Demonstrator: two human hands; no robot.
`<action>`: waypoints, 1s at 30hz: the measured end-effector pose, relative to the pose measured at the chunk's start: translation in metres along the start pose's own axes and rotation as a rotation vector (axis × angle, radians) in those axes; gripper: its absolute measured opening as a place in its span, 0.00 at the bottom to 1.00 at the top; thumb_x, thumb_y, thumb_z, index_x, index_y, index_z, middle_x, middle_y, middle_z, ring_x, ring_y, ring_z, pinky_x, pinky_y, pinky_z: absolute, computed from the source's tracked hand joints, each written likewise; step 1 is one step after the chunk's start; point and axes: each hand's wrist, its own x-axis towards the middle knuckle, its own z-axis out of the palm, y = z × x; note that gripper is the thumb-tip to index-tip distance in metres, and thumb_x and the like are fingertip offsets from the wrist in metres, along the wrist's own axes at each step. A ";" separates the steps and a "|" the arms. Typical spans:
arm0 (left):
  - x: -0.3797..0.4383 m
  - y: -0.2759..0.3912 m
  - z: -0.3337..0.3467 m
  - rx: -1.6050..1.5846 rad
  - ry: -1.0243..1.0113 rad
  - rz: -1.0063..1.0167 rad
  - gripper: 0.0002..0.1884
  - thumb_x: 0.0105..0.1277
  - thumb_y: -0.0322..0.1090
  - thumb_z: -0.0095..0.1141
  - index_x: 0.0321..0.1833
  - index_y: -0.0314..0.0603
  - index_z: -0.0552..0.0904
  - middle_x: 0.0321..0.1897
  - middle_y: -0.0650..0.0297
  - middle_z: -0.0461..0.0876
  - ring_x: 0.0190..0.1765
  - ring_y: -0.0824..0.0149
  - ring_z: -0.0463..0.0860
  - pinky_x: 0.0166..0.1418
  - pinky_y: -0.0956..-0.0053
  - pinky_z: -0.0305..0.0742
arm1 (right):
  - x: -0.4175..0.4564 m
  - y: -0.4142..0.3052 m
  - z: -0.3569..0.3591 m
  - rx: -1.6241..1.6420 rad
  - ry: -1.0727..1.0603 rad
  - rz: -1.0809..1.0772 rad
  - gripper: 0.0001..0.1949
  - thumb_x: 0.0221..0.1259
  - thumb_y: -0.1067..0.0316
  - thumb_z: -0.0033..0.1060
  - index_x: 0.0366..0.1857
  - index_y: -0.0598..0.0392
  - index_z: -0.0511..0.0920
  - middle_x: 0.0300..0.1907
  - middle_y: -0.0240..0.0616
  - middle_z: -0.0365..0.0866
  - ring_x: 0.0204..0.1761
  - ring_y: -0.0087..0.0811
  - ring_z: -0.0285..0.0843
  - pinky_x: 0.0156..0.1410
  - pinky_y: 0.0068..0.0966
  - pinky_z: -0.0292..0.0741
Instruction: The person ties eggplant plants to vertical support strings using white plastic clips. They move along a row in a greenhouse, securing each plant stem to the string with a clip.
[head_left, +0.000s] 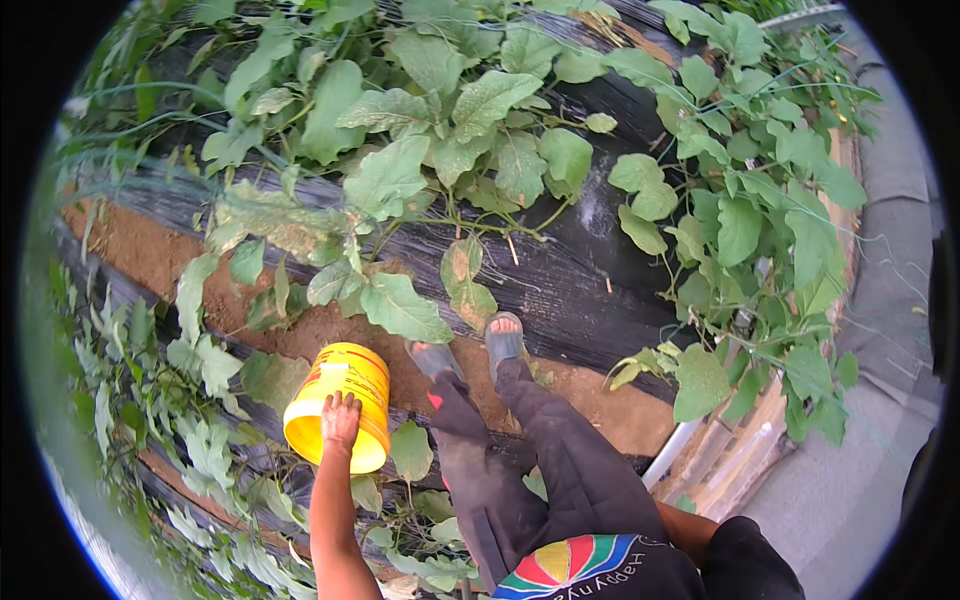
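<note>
My left hand (343, 421) grips the rim of a yellow plastic bucket (365, 379), which bears printed writing. The bucket is tilted, its mouth facing back towards me, and only bare yellow wall shows in the part of the inside I can see. It is held to the left of my legs, above the soil path and the leaves. Of my right arm only a stretch of forearm (684, 531) shows beside my waist; the right hand is out of view. Eggplant leaves (405, 307) reach close to the bucket and my feet.
My feet, in grey slide sandals (504, 343), stand on a bare soil path (322, 330) by black plastic mulch film (570, 300). Large eggplant plants (465, 142) and green strings (142, 135) fill the far side. At right, a pale pipe (670, 454) borders a grey ground sheet (847, 480).
</note>
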 end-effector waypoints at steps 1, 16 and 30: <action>0.011 -0.010 0.007 0.036 -0.037 0.038 0.11 0.65 0.35 0.48 0.44 0.49 0.83 0.46 0.63 0.81 0.56 0.61 0.75 0.62 0.64 0.69 | -0.003 -0.007 0.005 0.015 0.005 0.011 0.25 0.60 0.45 0.57 0.43 0.61 0.83 0.47 0.49 0.85 0.51 0.40 0.83 0.53 0.30 0.76; 0.137 -0.044 0.041 0.244 -0.267 0.307 0.19 0.71 0.38 0.40 0.60 0.42 0.77 0.66 0.56 0.71 0.72 0.56 0.63 0.76 0.60 0.52 | -0.069 -0.056 0.127 0.280 0.012 0.220 0.25 0.60 0.45 0.57 0.43 0.60 0.84 0.47 0.49 0.85 0.50 0.39 0.83 0.54 0.30 0.76; 0.010 0.025 -0.161 -0.029 -0.432 0.208 0.17 0.57 0.38 0.53 0.50 0.51 0.82 0.45 0.53 0.85 0.50 0.51 0.84 0.54 0.57 0.78 | -0.099 -0.025 0.079 0.447 0.145 0.076 0.24 0.60 0.46 0.57 0.43 0.59 0.84 0.47 0.49 0.85 0.50 0.39 0.83 0.54 0.30 0.76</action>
